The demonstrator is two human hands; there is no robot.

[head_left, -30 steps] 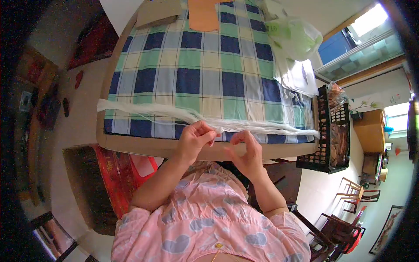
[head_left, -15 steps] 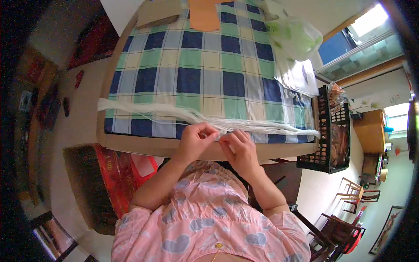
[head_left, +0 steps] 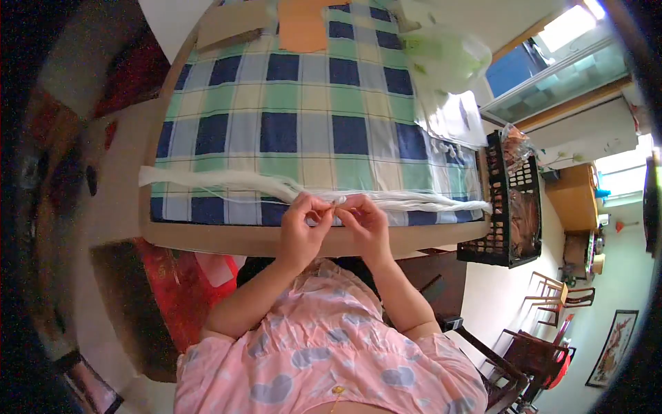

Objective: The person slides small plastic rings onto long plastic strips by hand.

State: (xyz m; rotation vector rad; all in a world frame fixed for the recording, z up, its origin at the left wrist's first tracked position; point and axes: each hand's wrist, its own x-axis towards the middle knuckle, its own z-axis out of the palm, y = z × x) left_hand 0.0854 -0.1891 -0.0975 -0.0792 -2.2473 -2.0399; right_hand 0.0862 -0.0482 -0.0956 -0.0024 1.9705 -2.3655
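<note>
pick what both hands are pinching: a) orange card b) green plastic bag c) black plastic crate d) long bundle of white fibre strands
d: the left hand and right hand meet on the long bundle of white fibre strands lying across the checked blue and green cloth.

Single head-worn view, looking steeply down, close over near edge of checked table (head_left: 303,131); fisheye distortion.

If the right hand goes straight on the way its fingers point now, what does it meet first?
Probably the left hand: the right hand points leftward along the white fibre bundle, fingertips almost touching; depth is unclear.
</note>
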